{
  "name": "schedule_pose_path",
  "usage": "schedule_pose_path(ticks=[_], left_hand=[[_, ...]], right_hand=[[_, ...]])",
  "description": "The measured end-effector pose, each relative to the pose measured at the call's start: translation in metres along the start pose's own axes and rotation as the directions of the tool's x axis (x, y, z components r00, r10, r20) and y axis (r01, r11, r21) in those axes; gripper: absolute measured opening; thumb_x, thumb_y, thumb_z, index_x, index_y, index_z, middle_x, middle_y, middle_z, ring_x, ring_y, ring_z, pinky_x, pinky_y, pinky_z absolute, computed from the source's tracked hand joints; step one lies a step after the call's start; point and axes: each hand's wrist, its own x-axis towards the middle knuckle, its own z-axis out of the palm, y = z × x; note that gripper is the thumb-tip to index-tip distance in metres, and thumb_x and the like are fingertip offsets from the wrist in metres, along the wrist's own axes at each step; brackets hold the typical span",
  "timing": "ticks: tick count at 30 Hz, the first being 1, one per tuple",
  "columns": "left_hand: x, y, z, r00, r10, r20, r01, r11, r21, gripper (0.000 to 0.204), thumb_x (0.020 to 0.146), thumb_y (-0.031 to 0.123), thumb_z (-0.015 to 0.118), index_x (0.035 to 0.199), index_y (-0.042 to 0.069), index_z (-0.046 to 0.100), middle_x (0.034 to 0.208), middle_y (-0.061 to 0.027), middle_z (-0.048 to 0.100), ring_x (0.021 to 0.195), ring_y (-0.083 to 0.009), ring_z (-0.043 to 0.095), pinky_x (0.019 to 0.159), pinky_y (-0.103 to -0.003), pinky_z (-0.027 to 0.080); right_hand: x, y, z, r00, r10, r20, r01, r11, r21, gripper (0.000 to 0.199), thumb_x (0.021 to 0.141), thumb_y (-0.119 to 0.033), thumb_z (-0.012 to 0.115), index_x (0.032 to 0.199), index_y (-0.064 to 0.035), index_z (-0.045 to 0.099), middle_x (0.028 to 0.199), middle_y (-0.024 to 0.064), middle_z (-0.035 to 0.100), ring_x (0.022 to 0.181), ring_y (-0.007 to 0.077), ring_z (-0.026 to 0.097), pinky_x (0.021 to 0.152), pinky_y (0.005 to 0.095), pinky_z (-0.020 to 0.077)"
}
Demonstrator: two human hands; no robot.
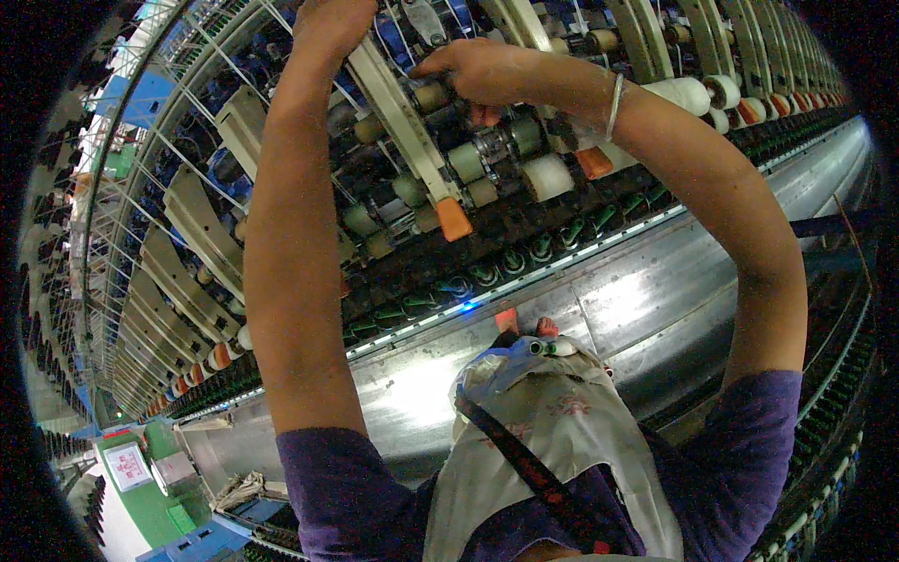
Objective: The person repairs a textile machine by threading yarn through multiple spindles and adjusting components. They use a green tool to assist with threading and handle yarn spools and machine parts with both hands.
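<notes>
A pale metal drafting arm (398, 117) with an orange tip (453, 219) runs down between my forearms on a spinning machine. My left hand (334, 23) is raised at the arm's upper end; its fingers lie beyond the picture's top edge. Right of the arm, my right hand (487, 73) reaches in over the rollers. Its index finger stretches left toward the arm and the other fingers hang lower, apart from it, with nothing visible in them. Below it are a greenish roller (465, 162) and a white roller (548, 177). A bracelet (614, 108) circles my right wrist.
Similar drafting arms (201, 220) line the machine on both sides. Dark green bobbin tops (513, 260) stand in a row below the rollers. A shiny metal floor (412, 389) lies beneath. My white apron (562, 403) carries a small bobbin. A green-and-white box-like unit (159, 468) stands at lower left.
</notes>
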Motion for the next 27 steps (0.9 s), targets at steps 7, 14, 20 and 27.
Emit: schedule_pose_path(ticks=[7,14,20,27], left_hand=[[-0.004,0.01,-0.004,0.994,-0.108,0.034,0.105,0.99,0.092,0.026,0.089,0.004,0.047,0.096,0.005,0.071,0.069,-0.0115,0.063,0.044,-0.0155,0.044,0.043,-0.031,0.035],[-0.001,0.002,0.0,0.999,0.002,0.033,-0.006,0.993,0.12,0.026,0.089,0.004,0.046,0.092,0.005,0.072,0.069,-0.0123,0.064,0.045,-0.016,0.046,0.044,-0.033,0.037],[0.018,-0.02,0.003,0.991,0.129,0.047,-0.132,0.989,0.073,0.024,0.085,0.021,0.058,0.098,0.006,0.072,0.089,-0.0102,0.069,0.076,-0.0174,0.06,0.071,-0.032,0.046],[0.033,-0.035,0.011,0.999,0.006,0.033,0.004,0.959,-0.282,0.025,0.074,0.03,0.074,0.085,0.007,0.072,0.082,-0.0068,0.07,0.078,-0.0165,0.063,0.074,-0.032,0.049]], right_hand=[[-0.007,-0.012,-0.002,0.999,0.035,0.018,-0.036,0.999,0.04,0.043,0.085,-0.007,0.045,0.127,-0.0128,0.052,0.079,0.0162,0.068,0.055,0.0225,0.067,0.048,0.0358,0.0594],[-0.011,-0.011,0.001,1.0,-0.011,-0.027,0.011,1.0,0.012,0.051,0.085,-0.009,0.047,0.136,-0.0135,0.044,0.077,0.0158,0.067,0.054,0.0211,0.066,0.048,0.0338,0.0584],[-0.008,-0.008,0.003,0.999,-0.01,-0.049,0.012,0.999,0.051,0.05,0.087,-0.014,0.053,0.136,-0.0117,0.045,0.073,0.0145,0.067,0.053,0.0201,0.065,0.046,0.0333,0.0571],[-0.005,-0.011,0.002,1.0,0.027,-0.006,-0.027,1.0,0.004,0.052,0.081,-0.002,0.046,0.133,-0.0089,0.047,0.095,0.0156,0.063,0.057,0.0209,0.066,0.047,0.0328,0.0569]])
